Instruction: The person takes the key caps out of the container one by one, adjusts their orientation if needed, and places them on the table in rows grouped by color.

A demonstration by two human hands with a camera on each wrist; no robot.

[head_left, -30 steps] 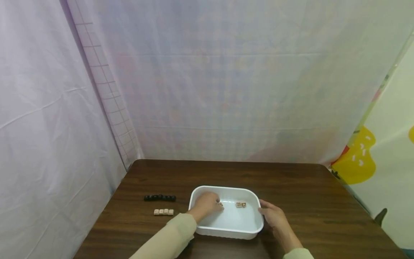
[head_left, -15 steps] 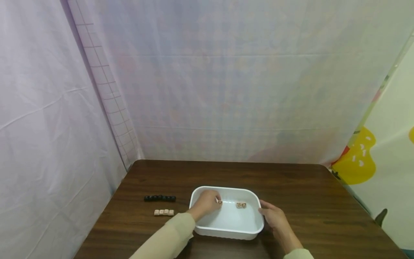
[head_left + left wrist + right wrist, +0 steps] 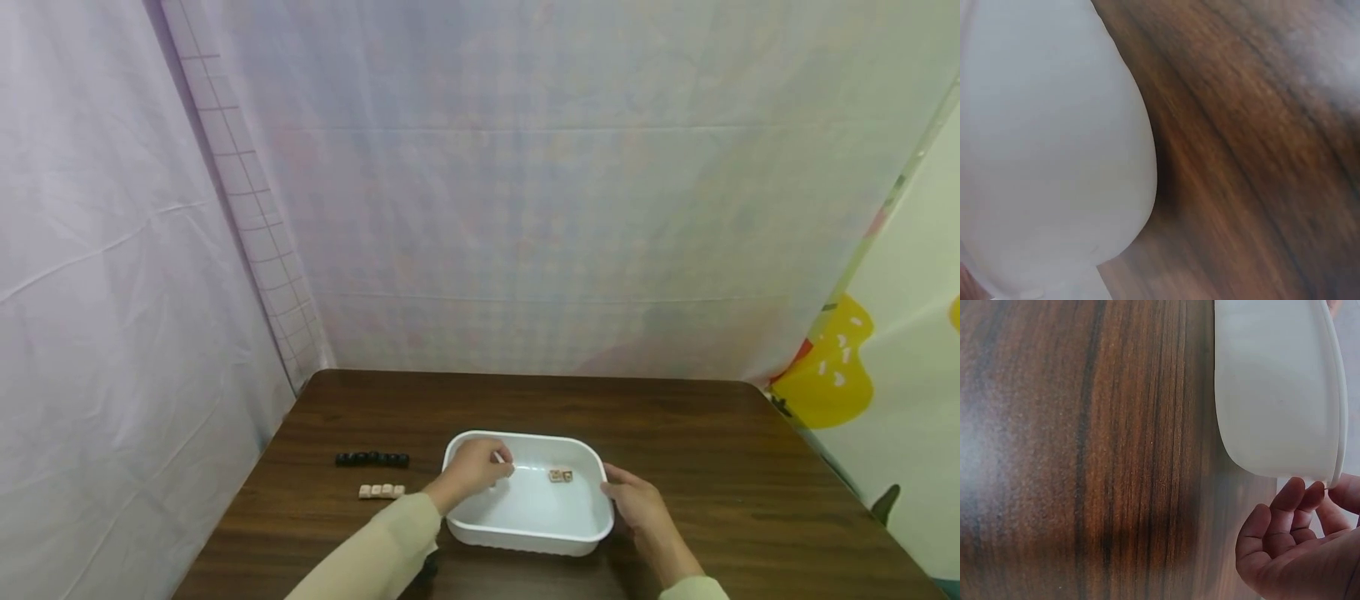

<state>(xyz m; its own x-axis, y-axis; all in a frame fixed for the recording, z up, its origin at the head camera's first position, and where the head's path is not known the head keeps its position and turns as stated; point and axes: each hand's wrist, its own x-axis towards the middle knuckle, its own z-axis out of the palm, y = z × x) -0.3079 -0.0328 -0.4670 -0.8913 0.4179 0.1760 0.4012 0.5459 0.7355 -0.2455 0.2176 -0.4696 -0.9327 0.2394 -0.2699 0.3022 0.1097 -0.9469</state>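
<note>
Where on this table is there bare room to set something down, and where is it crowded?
Bare wood lies between the white tray and the table's far edge, and right of the right hand. The near left is crowded: black tiles, tan tiles, and the left hand in the tray.

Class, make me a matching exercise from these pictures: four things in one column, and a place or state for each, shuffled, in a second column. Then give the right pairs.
1. black pieces
2. tan pieces
3. two tiles
4. right hand

A. inside the white tub
B. at the tub's right rim
C. farther row, left of the tub
D. nearer row, left of the tub

Pairs: 1-C, 2-D, 3-A, 4-B
</note>
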